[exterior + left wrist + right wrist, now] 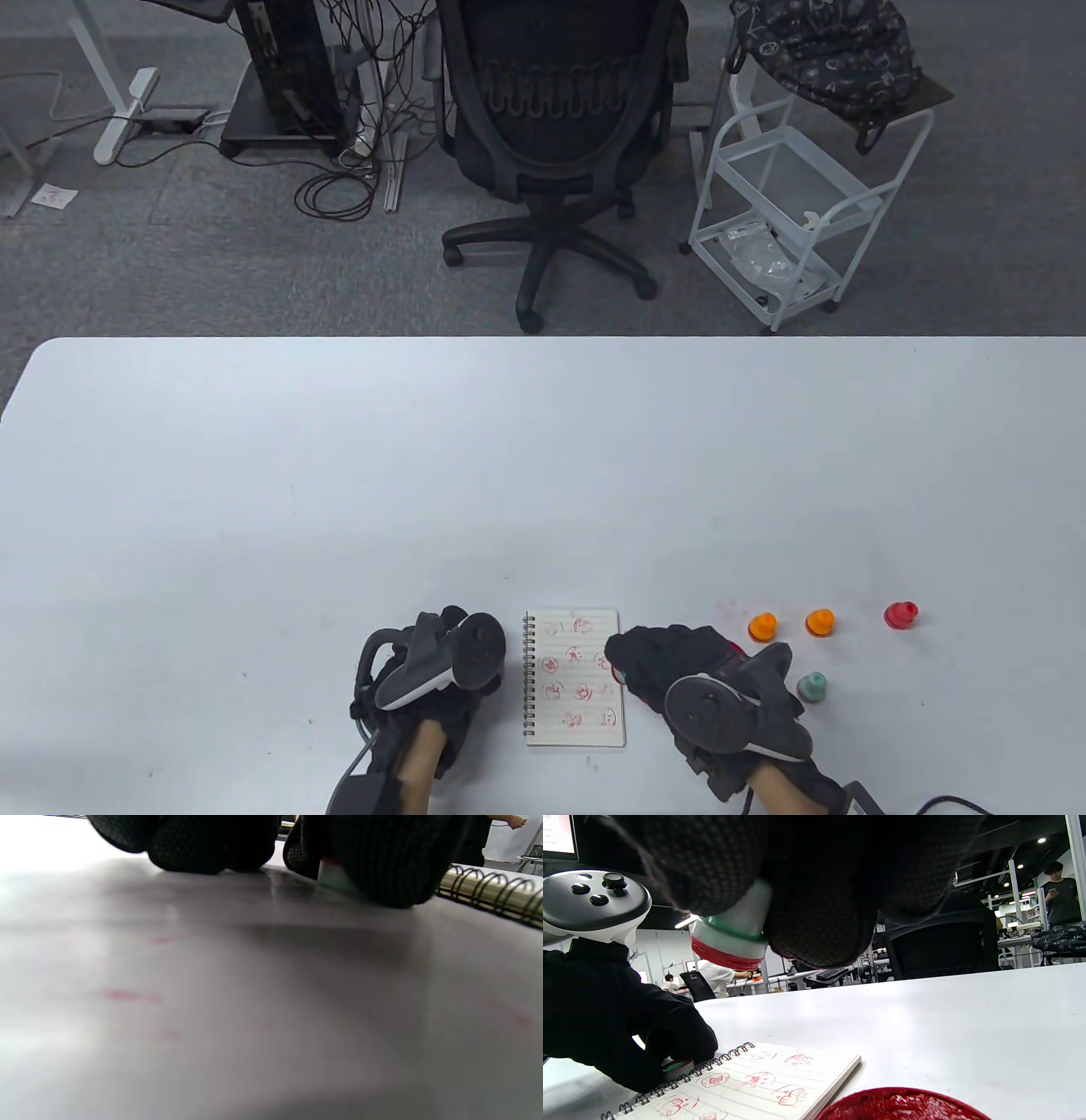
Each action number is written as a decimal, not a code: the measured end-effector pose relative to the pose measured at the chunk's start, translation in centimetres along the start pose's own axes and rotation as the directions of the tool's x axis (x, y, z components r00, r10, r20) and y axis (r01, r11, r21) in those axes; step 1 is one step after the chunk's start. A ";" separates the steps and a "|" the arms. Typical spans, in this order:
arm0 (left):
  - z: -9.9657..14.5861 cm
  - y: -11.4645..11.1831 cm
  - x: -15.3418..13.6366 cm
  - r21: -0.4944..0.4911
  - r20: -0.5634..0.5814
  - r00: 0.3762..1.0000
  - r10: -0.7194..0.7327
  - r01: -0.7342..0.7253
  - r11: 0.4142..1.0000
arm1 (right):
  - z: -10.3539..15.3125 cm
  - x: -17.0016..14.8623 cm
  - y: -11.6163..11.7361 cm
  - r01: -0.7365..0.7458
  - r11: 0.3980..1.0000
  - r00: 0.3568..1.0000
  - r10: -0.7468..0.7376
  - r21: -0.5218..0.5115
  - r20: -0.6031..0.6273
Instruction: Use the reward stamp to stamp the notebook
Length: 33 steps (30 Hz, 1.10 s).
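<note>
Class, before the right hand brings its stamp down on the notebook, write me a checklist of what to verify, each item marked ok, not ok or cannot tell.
1. Right hand grips the stamp: ok.
2. Stamp face inked red, facing down: ok.
3. Stamp clear above the notebook page: ok.
4. Left hand beside the spiral binding, steadying the notebook: cannot tell.
5. Free spot left on the page: cannot tell; many red prints already.
6. Ink pad out of the path: ok.

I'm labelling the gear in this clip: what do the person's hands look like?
Both hands, left and right, wear black textured-knit gloves. A tracker is strapped to the back of each: a grey-and-black handle with a round black-faced ring. A dark cable trails from each wrist.
</note>
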State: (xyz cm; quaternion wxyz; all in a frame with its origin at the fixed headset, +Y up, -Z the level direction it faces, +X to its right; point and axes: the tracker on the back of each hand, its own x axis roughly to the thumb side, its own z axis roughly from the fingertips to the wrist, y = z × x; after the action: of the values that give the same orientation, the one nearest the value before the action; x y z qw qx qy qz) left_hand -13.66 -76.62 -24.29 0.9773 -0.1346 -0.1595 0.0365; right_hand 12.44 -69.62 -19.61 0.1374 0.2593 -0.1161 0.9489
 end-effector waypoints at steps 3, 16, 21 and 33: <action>0.3 0.0 -0.1 0.022 0.012 1.000 0.000 0.000 1.000 | 0.0 0.0 0.0 -0.001 1.000 1.000 0.001 0.008 0.001; 1.2 1.0 -0.5 0.130 0.132 0.939 0.317 -0.334 0.934 | 0.0 0.1 0.1 -0.010 1.000 1.000 0.010 0.015 0.010; 1.1 0.9 0.5 0.068 0.319 0.845 0.429 -0.472 0.879 | -0.1 0.2 0.2 0.034 0.999 0.999 -0.035 0.023 0.020; 1.6 1.6 3.4 -0.005 0.460 0.712 0.531 -0.596 0.803 | -0.2 0.5 0.0 0.266 0.963 0.964 -0.266 -0.035 0.000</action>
State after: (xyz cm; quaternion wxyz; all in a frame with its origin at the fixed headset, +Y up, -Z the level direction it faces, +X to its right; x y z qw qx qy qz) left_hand -11.03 -74.30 -22.25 0.8639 -0.0941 -0.3239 0.3740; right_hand 11.92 -69.41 -19.53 0.2681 0.2680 -0.0963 0.9204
